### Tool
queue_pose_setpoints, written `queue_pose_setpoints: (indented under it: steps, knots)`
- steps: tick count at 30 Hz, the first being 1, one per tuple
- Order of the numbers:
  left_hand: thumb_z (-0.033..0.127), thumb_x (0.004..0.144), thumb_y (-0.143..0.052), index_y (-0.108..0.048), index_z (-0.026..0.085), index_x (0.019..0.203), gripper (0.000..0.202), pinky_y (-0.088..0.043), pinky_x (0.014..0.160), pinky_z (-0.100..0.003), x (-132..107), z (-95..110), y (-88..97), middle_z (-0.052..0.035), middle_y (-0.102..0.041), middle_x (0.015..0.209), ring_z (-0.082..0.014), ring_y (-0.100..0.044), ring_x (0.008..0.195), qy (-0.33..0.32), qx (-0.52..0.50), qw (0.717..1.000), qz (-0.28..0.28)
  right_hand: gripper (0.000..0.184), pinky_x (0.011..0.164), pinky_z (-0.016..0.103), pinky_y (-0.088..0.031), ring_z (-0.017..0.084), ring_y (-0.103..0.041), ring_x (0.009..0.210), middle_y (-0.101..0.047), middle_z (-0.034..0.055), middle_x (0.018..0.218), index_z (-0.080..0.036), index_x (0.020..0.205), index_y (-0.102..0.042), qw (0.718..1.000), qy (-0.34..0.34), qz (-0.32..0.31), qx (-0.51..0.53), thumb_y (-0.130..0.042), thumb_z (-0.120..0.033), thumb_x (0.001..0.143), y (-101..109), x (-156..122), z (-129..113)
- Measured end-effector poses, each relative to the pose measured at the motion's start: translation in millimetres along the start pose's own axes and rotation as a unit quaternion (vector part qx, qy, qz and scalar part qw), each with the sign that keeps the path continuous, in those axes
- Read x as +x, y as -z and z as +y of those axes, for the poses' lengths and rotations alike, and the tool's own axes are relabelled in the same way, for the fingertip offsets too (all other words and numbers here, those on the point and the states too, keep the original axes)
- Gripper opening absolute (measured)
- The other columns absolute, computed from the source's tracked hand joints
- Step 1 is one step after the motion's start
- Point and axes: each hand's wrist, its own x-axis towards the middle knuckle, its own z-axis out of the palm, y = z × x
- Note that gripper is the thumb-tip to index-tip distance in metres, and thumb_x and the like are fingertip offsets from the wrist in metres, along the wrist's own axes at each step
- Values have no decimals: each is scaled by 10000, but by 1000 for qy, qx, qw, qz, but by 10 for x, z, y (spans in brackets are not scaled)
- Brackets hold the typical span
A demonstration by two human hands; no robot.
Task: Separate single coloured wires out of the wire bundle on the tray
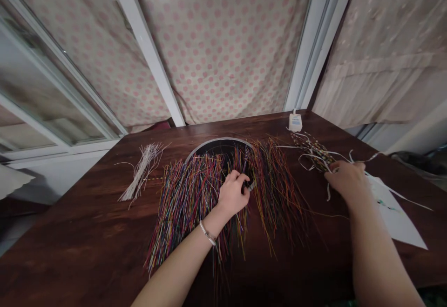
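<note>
I have two loose masses of multicoloured cords, the left one (193, 190) denser than the right one (277, 183), lying across one round black tray (213, 149) with a pale rim, mid-table. The single strands are too many for me to count. My left hand (234, 193) is over the gap between the masses, fingers curled; I can't tell whether it pinches a strand. Well apart from it, my right hand (345, 179) is at one bundle of patterned cords (312, 152) on the right, its grip hidden from me. Near that hand lies one white sheet of paper (405, 225). I count one white cord bundle (142, 173) to the left and one small white box (295, 122) at the far right. All rest on a dark, wood-grained table (80, 242). Beyond its far edge, pink-dotted curtains (230, 42) hang behind white frames (146, 42).
</note>
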Motion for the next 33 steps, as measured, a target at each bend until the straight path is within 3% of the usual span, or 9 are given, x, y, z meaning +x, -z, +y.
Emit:
queue_pose_setpoints:
  steps: [2, 4, 8, 11, 13, 17, 24, 33]
  knots:
    - [120, 694, -497, -589, 227, 941, 285, -446, 786, -305, 11, -31, -21, -41, -531, 953, -190, -530, 916, -11, -31, 999, 10, 210, 558, 319, -369, 192, -519, 622, -561, 108, 794, -159, 814, -641, 999, 29, 28, -2, -568, -266, 649, -23, -44, -113]
    - [87, 692, -485, -605, 210, 912, 279, -442, 806, -307, 31, -63, -42, -41, -547, 928, -176, -534, 892, -10, -75, 997, 3, 152, 580, 293, -383, 175, -529, 624, -586, 60, 715, -174, 766, -631, 991, 96, -10, 89, -562, -263, 664, -39, -127, -317]
    - [38, 691, -483, -634, 182, 857, 266, -453, 760, -279, 80, -117, -67, -35, -590, 852, -147, -555, 820, -3, -164, 986, -10, 143, 534, 238, -392, 128, -517, 554, -601, 9, 624, -181, 757, -634, 906, 233, -221, 276, -555, -289, 707, -166, -457, -805]
    - [24, 682, -518, -649, 166, 842, 251, -458, 705, -256, 116, -162, -74, -37, -626, 831, -133, -574, 771, 17, -226, 974, -21, 123, 543, 221, -393, 112, -514, 576, -615, 2, 679, -196, 787, -643, 846, 295, -293, 332, -558, -258, 723, -316, -752, -1056]
    - [24, 684, -533, -651, 152, 842, 235, -463, 680, -244, 136, -197, -77, -41, -648, 815, -124, -585, 736, 38, -268, 962, -30, 99, 558, 218, -389, 102, -507, 582, -613, 0, 709, -200, 782, -636, 831, 326, -300, 336, -558, -224, 728, -407, -893, -1144]
    - [1, 663, -538, -651, 131, 836, 243, -470, 652, -233, 157, -250, -87, -49, -666, 786, -119, -598, 704, 64, -309, 948, -37, 57, 555, 224, -360, 102, -477, 565, -552, -11, 654, -187, 744, -579, 863, 329, -254, 286, -585, -232, 709, -518, -1006, -1211]
    - [9, 652, -549, -658, 143, 813, 236, -473, 683, -228, 152, -236, -88, -32, -671, 780, -110, -600, 715, 52, -287, 956, -24, 104, 571, 232, -316, 111, -492, 613, -529, -1, 729, -189, 707, -501, 905, 318, -214, 186, -561, -274, 716, -521, -1074, -1267]
    - [49, 665, -581, -654, 148, 808, 188, -475, 661, -227, 148, -247, -104, -26, -666, 776, -105, -589, 689, 43, -266, 963, -15, 46, 567, 235, -306, 120, -504, 626, -548, 14, 764, -193, 734, -525, 910, 300, -228, 171, -547, -230, 717, -517, -1076, -1280]
